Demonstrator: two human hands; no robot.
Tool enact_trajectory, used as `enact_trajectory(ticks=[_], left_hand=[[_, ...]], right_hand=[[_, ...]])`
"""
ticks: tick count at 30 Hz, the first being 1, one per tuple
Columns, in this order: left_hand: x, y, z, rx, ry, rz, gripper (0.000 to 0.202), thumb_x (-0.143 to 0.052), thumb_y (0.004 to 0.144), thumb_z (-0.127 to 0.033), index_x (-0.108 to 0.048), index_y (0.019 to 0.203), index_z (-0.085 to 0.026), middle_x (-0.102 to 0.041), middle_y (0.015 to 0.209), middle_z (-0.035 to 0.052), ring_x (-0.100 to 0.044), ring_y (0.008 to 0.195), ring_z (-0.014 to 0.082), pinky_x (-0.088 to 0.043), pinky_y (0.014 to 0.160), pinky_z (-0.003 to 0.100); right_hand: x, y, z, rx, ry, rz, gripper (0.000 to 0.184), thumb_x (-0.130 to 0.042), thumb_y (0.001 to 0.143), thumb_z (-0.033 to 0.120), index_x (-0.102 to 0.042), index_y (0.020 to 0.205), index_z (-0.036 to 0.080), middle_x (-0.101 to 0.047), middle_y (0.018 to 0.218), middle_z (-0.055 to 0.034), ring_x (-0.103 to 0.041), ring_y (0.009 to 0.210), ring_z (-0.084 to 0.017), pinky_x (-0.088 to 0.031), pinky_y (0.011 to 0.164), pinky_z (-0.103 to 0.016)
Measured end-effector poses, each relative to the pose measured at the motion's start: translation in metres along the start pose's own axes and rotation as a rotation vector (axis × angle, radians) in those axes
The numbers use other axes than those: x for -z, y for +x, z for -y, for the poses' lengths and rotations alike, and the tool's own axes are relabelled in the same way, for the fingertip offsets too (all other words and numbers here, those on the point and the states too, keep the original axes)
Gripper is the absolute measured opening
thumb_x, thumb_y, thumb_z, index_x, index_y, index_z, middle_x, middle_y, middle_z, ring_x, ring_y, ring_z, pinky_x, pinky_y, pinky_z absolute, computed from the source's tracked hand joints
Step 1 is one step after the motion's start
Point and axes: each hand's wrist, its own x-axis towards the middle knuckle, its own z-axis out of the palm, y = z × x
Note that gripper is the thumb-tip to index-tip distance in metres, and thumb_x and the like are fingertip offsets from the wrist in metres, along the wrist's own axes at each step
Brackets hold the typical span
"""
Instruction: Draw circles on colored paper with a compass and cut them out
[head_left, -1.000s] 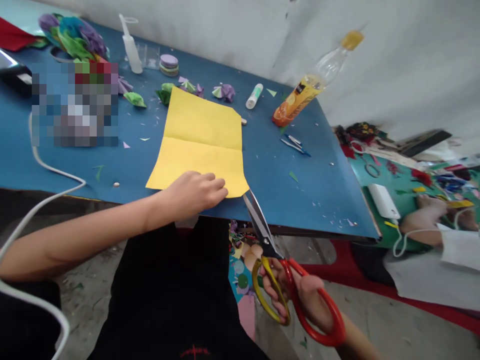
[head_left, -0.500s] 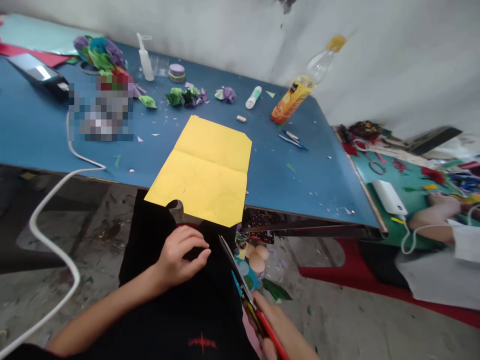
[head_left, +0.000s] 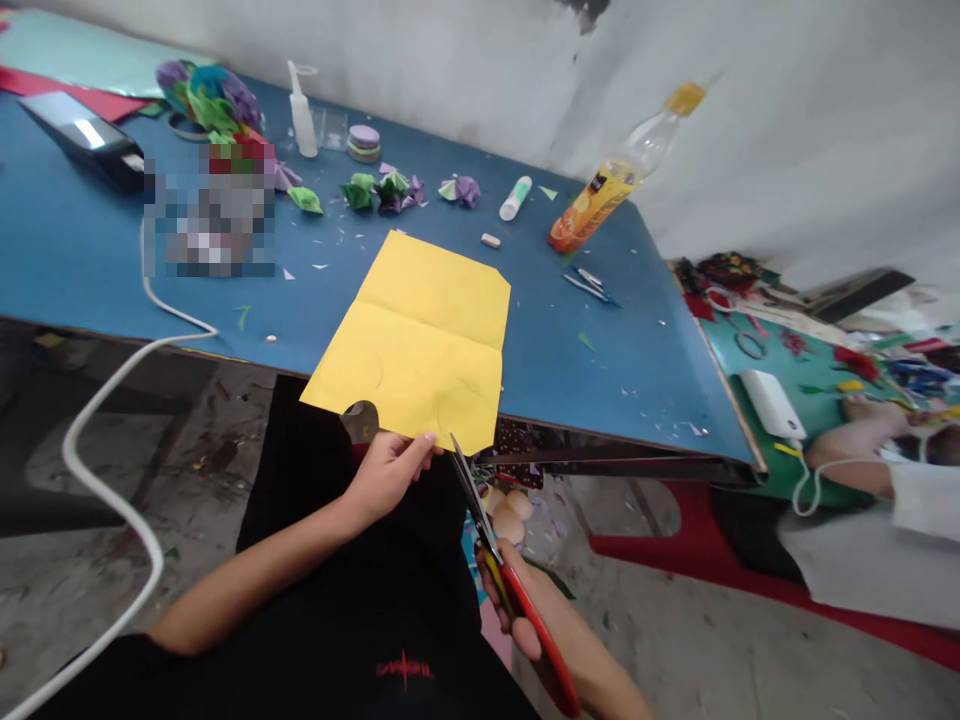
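A creased sheet of yellow paper [head_left: 427,310] lies on the blue table, its near part jutting past the edge. It has a rounded notch in its near side, cut corners and faint drawn curves. My left hand [head_left: 394,470] pinches the near edge, thumb on top and fingers underneath. In my right hand [head_left: 525,600] is a pair of scissors [head_left: 487,540] with red and yellow handles. Their blade tips reach the paper's near edge, just right of my left thumb.
On the blue table [head_left: 600,350] are crumpled paper pieces [head_left: 360,190], a glue stick [head_left: 515,198], an eraser [head_left: 490,240], a compass [head_left: 591,285] and a tilted juice bottle [head_left: 600,195]. A white cable [head_left: 90,490] hangs at left. Another person's arm [head_left: 855,455] rests at the green table on the right.
My left hand has moved up and right and taken hold of the paper's near edge. The scissors have come up to that edge, their tips now at the paper.
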Motion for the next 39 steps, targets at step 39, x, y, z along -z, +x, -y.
enact_trajectory(ticks=[39], left_hand=[[0.018,-0.002,0.016,-0.108,0.099,0.127,0.035,-0.048,0.083,-0.041,-0.062,0.065,-0.015,-0.046,0.050,-0.0030,-0.041,0.045,0.0078,-0.030,0.041,0.018]], right_hand=[[-0.003,0.028,-0.013,0.030,0.049,0.100,0.080,-0.020,0.065,0.093,-0.043,0.092,0.022,-0.050,0.066,0.0019,-0.040,0.056,-0.013,-0.035,0.054,-0.027]])
